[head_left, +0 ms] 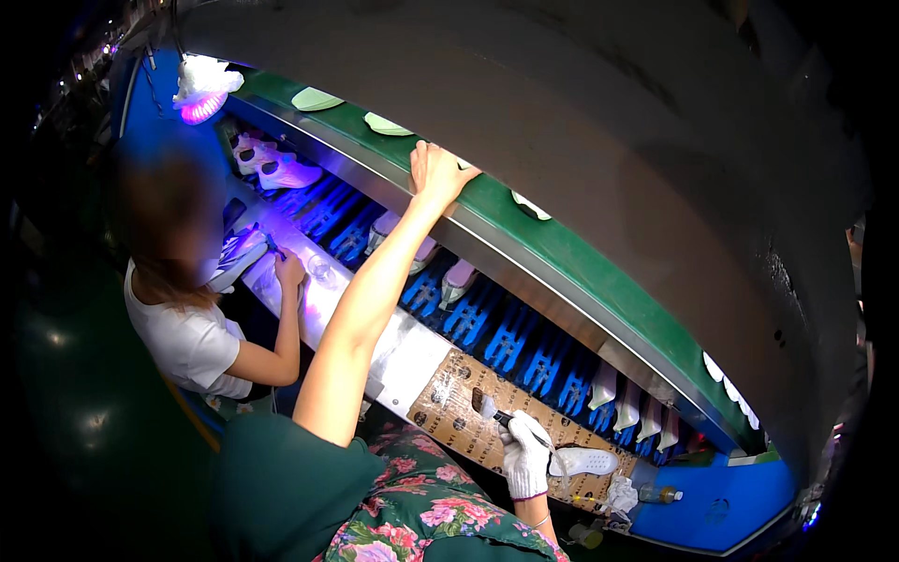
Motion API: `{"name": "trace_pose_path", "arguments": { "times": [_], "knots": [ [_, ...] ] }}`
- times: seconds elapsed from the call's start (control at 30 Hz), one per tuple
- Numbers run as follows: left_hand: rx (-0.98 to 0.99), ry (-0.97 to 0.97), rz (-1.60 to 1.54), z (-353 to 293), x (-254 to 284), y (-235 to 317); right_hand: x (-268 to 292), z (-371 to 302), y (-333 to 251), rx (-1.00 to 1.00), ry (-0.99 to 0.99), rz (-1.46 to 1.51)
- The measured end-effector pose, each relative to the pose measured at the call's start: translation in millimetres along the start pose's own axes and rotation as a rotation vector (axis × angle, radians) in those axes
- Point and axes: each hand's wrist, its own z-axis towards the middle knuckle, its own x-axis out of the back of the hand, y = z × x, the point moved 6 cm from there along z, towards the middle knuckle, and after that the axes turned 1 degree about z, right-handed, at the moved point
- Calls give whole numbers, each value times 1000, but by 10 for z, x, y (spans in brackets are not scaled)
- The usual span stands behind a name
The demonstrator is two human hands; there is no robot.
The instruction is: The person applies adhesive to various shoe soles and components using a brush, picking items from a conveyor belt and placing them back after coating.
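My bare left hand (pixel 438 175) reaches up to the green conveyor belt (pixel 581 267). Its fingers curl around a pale shoe sole (pixel 464 163), mostly hidden by the hand and the dark hood. A white knit glove covers my right hand (pixel 526 454), which is closed on a brush (pixel 485 406) with a dark handle. The brush is held low over the brown paper-covered ledge (pixel 454 398). Just right of the glove lies a white shoe sole (pixel 585 461) on that ledge.
A co-worker (pixel 192 318) works at left with a shoe (pixel 239 253) under a purple-lit lamp (pixel 201 89). Blue racks (pixel 506 342) carry shoe uppers (pixel 604 386) below the belt. A dark hood (pixel 599 112) overhangs it. A bottle (pixel 660 494) and crumpled cloth (pixel 621 494) lie at right.
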Motion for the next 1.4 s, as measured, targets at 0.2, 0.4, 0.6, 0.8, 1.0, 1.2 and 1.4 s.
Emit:
{"name": "trace_pose_path", "arguments": {
  "times": [0.2, 0.4, 0.6, 0.8, 1.0, 1.2, 1.4],
  "knots": [
    [156, 313, 123, 425, 358, -714, 144, -4, -11, 13, 53, 89],
    [152, -40, -36, 639, 334, -1582, 142, -33, 120, -34, 62, 102],
    [35, 461, -537, -162, 872, -1414, 41, -15, 107, -46, -7, 33],
    [175, 764, -492, -1438, 1540, -1211, 167, -42, 63, -53, -36, 51],
    [408, 763, -1015, -2720, 1916, -1007, 340, -68, -221, 42, -61, 67],
    [546, 433, -1008, -3265, 1783, -638, 638, 3, -726, 181, -76, 130],
    [540, -346, -1330, -3577, 741, 249, 396, -267, -879, 104, -120, 193]
  ]
}}
